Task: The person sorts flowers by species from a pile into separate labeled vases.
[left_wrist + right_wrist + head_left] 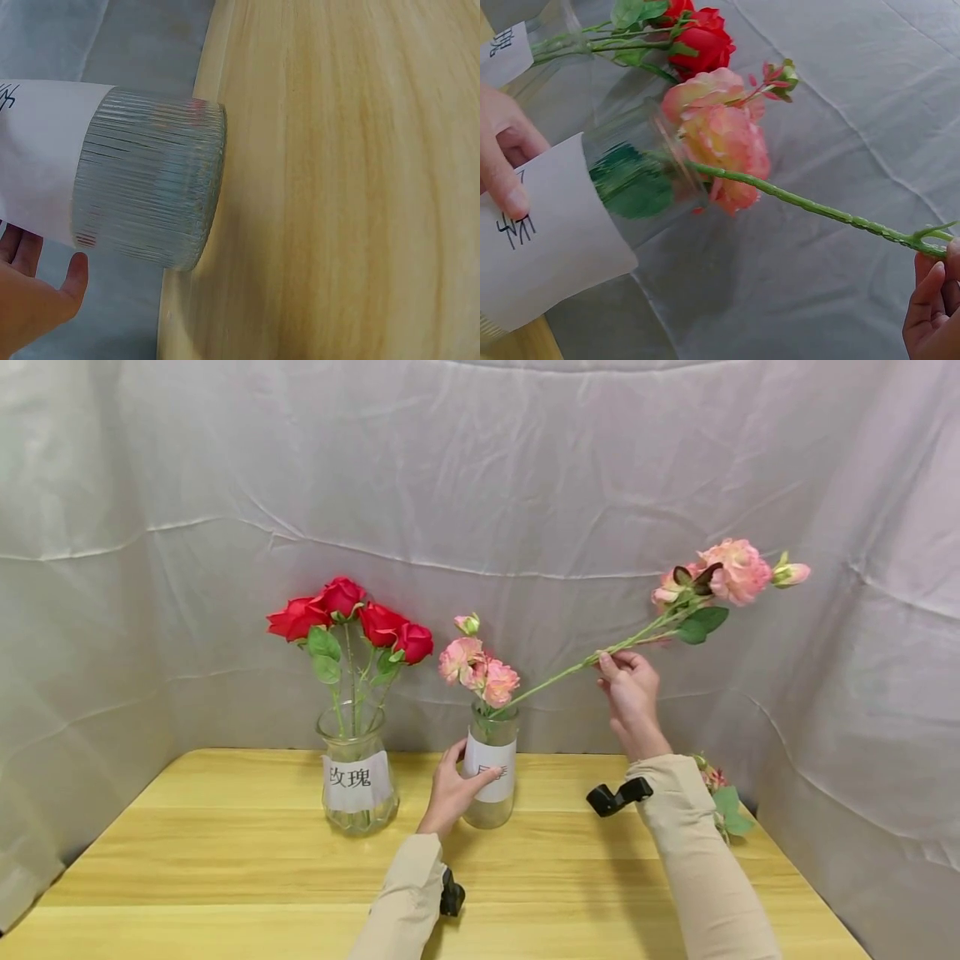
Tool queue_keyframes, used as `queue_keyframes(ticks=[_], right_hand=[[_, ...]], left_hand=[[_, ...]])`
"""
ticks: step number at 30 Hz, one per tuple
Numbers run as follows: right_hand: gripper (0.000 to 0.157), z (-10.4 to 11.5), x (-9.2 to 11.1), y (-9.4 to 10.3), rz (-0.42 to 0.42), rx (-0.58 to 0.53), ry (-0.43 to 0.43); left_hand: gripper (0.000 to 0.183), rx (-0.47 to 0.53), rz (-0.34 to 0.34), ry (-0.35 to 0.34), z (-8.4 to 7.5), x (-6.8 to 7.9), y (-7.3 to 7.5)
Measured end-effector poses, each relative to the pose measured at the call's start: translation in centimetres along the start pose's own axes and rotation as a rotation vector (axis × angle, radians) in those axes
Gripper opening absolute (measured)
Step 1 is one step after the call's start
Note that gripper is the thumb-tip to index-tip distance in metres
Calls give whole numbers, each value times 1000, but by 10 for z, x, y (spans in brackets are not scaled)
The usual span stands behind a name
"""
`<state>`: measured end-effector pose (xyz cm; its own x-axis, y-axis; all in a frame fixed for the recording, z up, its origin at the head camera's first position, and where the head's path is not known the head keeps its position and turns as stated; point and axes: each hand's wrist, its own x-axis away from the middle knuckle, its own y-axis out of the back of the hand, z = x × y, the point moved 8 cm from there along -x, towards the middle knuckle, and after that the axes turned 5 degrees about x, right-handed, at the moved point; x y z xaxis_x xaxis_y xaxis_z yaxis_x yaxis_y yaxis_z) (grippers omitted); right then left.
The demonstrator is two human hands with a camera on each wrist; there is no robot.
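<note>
My left hand (452, 793) holds a ribbed glass vase (489, 814) around its white paper label, thumb across the front. Pink flowers (498, 683) stand in this vase, their blooms just above the rim. Up to the right, my right hand (633, 697) pinches the green stem (810, 206) of another pink flower spray (738, 572). That spray slants, blooms high at the right, and the lower end of its stem is at the vase mouth. In the left wrist view the vase base (157, 180) appears sideways near the table edge.
Left of my left hand, a second glass vase (360, 820) with a white label holds several red roses (381, 625). A flower with green leaves (727, 802) lies at the table's right side, partly behind my right sleeve. Grey cloth (480, 468) hangs behind the wooden table (225, 860).
</note>
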<state>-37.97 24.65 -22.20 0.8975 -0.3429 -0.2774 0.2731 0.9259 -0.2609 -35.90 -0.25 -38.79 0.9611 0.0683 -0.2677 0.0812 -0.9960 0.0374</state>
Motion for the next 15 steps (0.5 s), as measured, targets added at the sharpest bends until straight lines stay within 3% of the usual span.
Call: queue_keyframes(ticks=[15], right_hand=[[9, -14, 4, -23, 98, 211, 16]], left_hand=[[72, 0, -5, 13, 1, 0, 0]])
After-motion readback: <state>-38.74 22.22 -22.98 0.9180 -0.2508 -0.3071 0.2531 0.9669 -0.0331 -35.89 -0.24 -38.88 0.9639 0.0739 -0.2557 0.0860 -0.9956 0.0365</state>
